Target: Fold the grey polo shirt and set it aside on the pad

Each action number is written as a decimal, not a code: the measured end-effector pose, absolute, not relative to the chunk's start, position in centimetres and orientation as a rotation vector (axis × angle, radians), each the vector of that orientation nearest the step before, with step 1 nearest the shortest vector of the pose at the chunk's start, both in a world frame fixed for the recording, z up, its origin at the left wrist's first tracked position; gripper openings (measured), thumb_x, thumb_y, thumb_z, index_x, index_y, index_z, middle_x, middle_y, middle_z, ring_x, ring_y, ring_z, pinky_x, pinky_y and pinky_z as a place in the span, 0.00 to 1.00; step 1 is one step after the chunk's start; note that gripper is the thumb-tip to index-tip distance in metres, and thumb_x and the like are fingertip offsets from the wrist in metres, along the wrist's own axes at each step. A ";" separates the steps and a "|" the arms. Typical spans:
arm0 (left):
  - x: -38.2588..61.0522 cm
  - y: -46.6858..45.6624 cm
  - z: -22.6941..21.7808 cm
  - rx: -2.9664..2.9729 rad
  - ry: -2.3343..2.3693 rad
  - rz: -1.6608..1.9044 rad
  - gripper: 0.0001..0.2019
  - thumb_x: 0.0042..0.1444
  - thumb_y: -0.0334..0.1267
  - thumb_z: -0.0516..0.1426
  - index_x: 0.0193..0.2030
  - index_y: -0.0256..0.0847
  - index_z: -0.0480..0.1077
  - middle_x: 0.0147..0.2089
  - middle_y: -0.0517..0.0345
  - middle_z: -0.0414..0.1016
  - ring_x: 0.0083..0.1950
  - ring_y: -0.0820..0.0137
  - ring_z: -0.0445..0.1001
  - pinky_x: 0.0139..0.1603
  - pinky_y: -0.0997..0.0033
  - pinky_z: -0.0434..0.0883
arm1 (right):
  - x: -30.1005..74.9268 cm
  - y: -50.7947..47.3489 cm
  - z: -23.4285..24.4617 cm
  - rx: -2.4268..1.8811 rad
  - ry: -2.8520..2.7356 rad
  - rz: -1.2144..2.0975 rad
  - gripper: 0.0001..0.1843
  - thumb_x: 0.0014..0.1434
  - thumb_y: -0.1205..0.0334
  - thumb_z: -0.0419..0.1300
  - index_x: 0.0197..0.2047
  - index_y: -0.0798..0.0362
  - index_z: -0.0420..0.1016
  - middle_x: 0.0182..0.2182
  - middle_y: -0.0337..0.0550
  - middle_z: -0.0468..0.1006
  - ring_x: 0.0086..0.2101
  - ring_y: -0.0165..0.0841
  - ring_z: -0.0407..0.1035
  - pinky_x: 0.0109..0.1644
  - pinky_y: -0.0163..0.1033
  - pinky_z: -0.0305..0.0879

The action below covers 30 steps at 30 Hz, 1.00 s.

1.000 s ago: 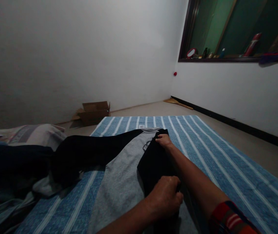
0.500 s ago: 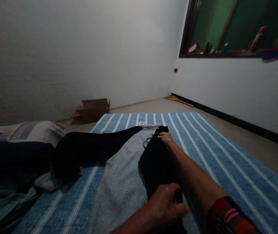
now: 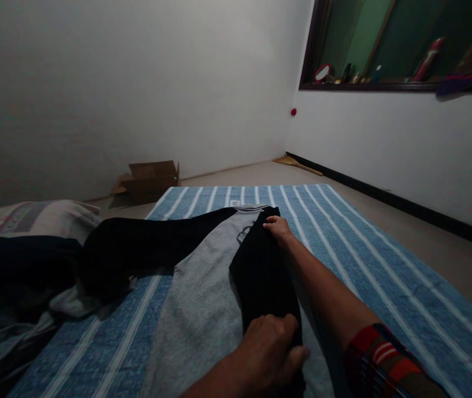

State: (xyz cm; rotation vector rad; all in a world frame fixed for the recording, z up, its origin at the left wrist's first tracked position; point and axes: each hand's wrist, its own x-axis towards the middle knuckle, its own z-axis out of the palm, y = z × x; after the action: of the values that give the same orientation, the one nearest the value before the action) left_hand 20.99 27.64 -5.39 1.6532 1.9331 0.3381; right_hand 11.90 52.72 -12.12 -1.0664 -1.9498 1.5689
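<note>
A grey long-sleeved top (image 3: 203,298) with black sleeves lies spread on a blue, white-striped cover. Its right-side black sleeve (image 3: 261,271) is folded over the grey body and runs down towards me. At the bottom, my left hand (image 3: 267,345) is closed on the lower part of this sleeve; the fingertips are partly hidden. Up at the shoulder, by the collar (image 3: 250,208), my right hand (image 3: 278,228) pinches the black cloth. The other black sleeve (image 3: 148,240) stretches out to the left, where it meets a dark pile of clothes.
The striped cover (image 3: 368,260) extends to the right. Dark clothes (image 3: 16,276) and a pale folded bundle (image 3: 53,218) lie on the left. Beyond the far edge, an open cardboard box (image 3: 153,179) stands on the floor by the wall. A window ledge (image 3: 368,87) holds small items.
My left hand has settled lower against the folded sleeve, its fingers more closed. My right hand stays at the shoulder. The whole view has shifted slightly.
</note>
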 end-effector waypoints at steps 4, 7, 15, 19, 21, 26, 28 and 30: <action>18.2 28.1 -5.2 1.554 2.245 0.428 0.09 0.61 0.40 0.48 0.37 0.41 0.66 0.38 0.53 0.75 0.39 0.66 0.74 0.37 0.70 0.67 | 13.4 52.4 -11.9 -1.056 -1.985 1.496 0.15 0.58 0.61 0.61 0.48 0.56 0.69 0.40 0.43 0.74 0.37 0.32 0.70 0.41 0.42 0.69; 15.7 28.7 -5.5 1.584 2.511 0.377 0.09 0.62 0.37 0.47 0.42 0.39 0.67 0.44 0.50 0.73 0.46 0.64 0.72 0.45 0.66 0.67 | 14.5 51.8 -11.7 -1.022 -2.012 1.503 0.22 0.49 0.68 0.66 0.48 0.56 0.70 0.35 0.39 0.74 0.34 0.31 0.69 0.39 0.38 0.67; 11.8 29.0 -8.3 1.620 2.526 0.155 0.16 0.57 0.38 0.53 0.52 0.37 0.65 0.60 0.43 0.64 0.59 0.54 0.64 0.53 0.54 0.68 | 15.7 50.8 -11.8 -1.002 -1.988 1.590 0.29 0.44 0.73 0.61 0.52 0.55 0.67 0.21 0.28 0.65 0.22 0.26 0.62 0.29 0.33 0.62; 11.9 29.1 -8.6 1.597 2.554 0.156 0.17 0.58 0.36 0.53 0.54 0.38 0.64 0.64 0.40 0.60 0.62 0.51 0.62 0.56 0.46 0.64 | 16.7 50.5 -11.5 -1.010 -1.944 1.617 0.28 0.46 0.72 0.61 0.52 0.56 0.65 0.18 0.25 0.59 0.19 0.24 0.57 0.24 0.31 0.57; 12.6 29.1 -8.1 1.593 2.594 0.159 0.17 0.57 0.36 0.53 0.53 0.37 0.65 0.64 0.37 0.60 0.63 0.50 0.62 0.58 0.44 0.63 | 17.6 50.1 -11.0 -1.002 -1.942 1.629 0.27 0.45 0.70 0.62 0.51 0.55 0.65 0.17 0.24 0.58 0.17 0.24 0.55 0.22 0.30 0.54; 16.1 28.9 -7.0 1.793 2.474 0.337 0.18 0.57 0.39 0.54 0.52 0.33 0.66 0.62 0.37 0.63 0.64 0.51 0.60 0.61 0.49 0.61 | 21.6 48.0 -9.7 -0.929 -1.992 1.731 0.26 0.45 0.67 0.64 0.49 0.53 0.63 0.16 0.23 0.57 0.16 0.23 0.55 0.19 0.29 0.52; 17.7 28.7 -7.1 1.878 2.322 0.368 0.20 0.57 0.42 0.55 0.54 0.35 0.66 0.63 0.39 0.62 0.65 0.53 0.59 0.61 0.51 0.61 | 23.5 46.9 -9.4 -0.899 -2.025 1.774 0.27 0.46 0.66 0.64 0.50 0.52 0.62 0.16 0.23 0.57 0.17 0.23 0.56 0.19 0.28 0.53; 19.0 28.5 -7.6 1.916 2.203 0.346 0.22 0.58 0.45 0.54 0.56 0.37 0.65 0.65 0.41 0.59 0.67 0.54 0.57 0.62 0.50 0.59 | 25.1 46.0 -9.5 -0.877 -2.063 1.796 0.29 0.46 0.66 0.64 0.52 0.51 0.61 0.17 0.23 0.59 0.17 0.24 0.58 0.18 0.28 0.54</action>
State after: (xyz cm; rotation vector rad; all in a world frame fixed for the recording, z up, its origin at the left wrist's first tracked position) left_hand 19.03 28.45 -7.58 1.9155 2.2026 0.3465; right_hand 25.10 45.97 -9.51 -0.8767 -2.0632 1.7958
